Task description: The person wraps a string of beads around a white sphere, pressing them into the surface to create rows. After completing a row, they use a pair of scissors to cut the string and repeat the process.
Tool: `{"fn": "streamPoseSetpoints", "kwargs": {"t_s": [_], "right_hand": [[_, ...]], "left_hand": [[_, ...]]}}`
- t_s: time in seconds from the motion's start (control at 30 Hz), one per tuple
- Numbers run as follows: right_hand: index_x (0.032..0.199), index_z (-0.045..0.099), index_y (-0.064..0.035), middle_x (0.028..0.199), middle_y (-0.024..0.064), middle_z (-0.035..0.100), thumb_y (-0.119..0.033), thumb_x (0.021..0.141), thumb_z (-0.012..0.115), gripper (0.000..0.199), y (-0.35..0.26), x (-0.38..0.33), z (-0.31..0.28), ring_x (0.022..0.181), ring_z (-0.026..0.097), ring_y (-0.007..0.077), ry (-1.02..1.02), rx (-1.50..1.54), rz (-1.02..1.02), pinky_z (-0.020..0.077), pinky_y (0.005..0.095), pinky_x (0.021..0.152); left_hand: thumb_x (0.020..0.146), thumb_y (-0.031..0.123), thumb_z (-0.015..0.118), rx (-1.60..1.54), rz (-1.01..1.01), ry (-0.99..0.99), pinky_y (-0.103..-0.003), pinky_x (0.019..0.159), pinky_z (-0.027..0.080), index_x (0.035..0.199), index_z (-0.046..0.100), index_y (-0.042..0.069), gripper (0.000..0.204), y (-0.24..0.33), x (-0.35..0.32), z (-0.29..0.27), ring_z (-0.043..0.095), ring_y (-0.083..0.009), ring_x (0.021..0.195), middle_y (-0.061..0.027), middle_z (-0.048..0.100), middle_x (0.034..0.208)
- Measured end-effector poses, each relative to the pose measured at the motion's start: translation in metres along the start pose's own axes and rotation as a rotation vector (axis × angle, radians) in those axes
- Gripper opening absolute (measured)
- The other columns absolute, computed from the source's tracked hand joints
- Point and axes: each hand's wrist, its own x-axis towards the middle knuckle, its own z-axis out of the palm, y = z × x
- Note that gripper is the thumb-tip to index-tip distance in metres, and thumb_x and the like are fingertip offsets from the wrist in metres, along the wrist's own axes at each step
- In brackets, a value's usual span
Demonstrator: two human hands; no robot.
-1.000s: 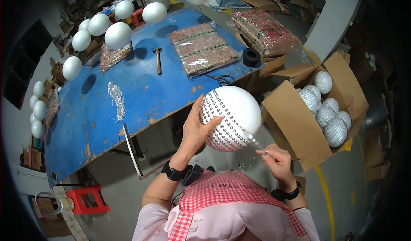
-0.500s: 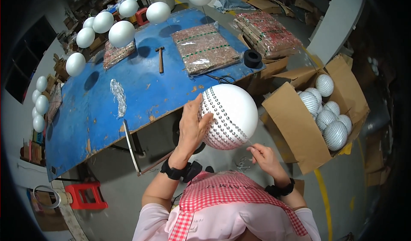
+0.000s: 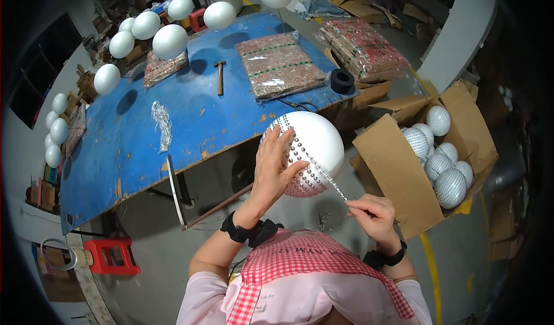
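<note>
A large white ball (image 3: 323, 137) sits in front of me beside the table edge, its left and lower parts ringed with rows of silver beads. My left hand (image 3: 274, 166) lies against the beaded side, fingers stretched out and spread, thumb toward the middle. What holds the ball up from below is hidden. From its front, a taut silver bead strand (image 3: 329, 179) runs down to the right. My right hand (image 3: 372, 214) is closed in a pinch on the strand's free end, a little away from the ball.
The blue table (image 3: 196, 123) bears a hammer (image 3: 220, 78), a silver bead bundle (image 3: 162, 127), a wrapped pack (image 3: 280, 65), scissors (image 3: 300, 104) and black tape (image 3: 341, 81). Plain white balls (image 3: 170, 42) stand around it. A carton (image 3: 398, 180) with beaded balls is at right, a red stool (image 3: 112, 256) at left.
My right hand has drawn back to the right and down, and a longer stretch of strand shows. My left hand has shifted further over the ball's beaded face, its fingers flatter.
</note>
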Motion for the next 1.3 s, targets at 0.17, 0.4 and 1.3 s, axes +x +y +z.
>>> {"fn": "streamPoseSetpoints", "kwargs": {"t_s": [0.17,0.4,1.3], "right_hand": [[0.098,0.069,-0.0010,0.066,0.0094,0.062,0.002,0.075,0.069,0.023,-0.002,-0.003,-0.002,0.054,0.060,0.0187,-0.008,-0.098,0.063,0.0431,0.0277,0.050],[0.106,0.065,0.0005,0.069,0.0055,0.065,-0.006,0.087,0.062,0.021,0.027,-0.011,0.010,0.059,0.060,0.0088,-0.244,-0.049,0.591,0.0469,0.0234,0.054],[0.087,0.069,-0.0016,0.069,0.0028,0.063,-0.008,0.085,0.070,0.007,0.043,-0.004,0.014,0.056,0.054,0.0058,-0.130,0.686,0.687,0.0396,0.0193,0.048]], "left_hand": [[0.076,0.030,0.077,0.057,-0.010,0.009,-0.049,0.111,0.025,0.139,0.043,0.010,0.075,0.004,-0.002,0.000,0.028,-0.0434,0.137,-0.0252,0.035,0.145],[0.077,0.028,0.076,-0.013,-0.051,-0.023,-0.048,0.113,0.024,0.142,0.039,0.009,0.077,0.009,-0.003,-0.005,0.023,-0.0429,0.140,-0.0245,0.031,0.148],[0.089,0.031,0.065,-0.017,-0.107,-0.086,-0.053,0.114,0.012,0.145,0.035,0.011,0.067,0.010,-0.005,0.000,0.013,-0.0430,0.143,-0.0231,0.023,0.152]]}}
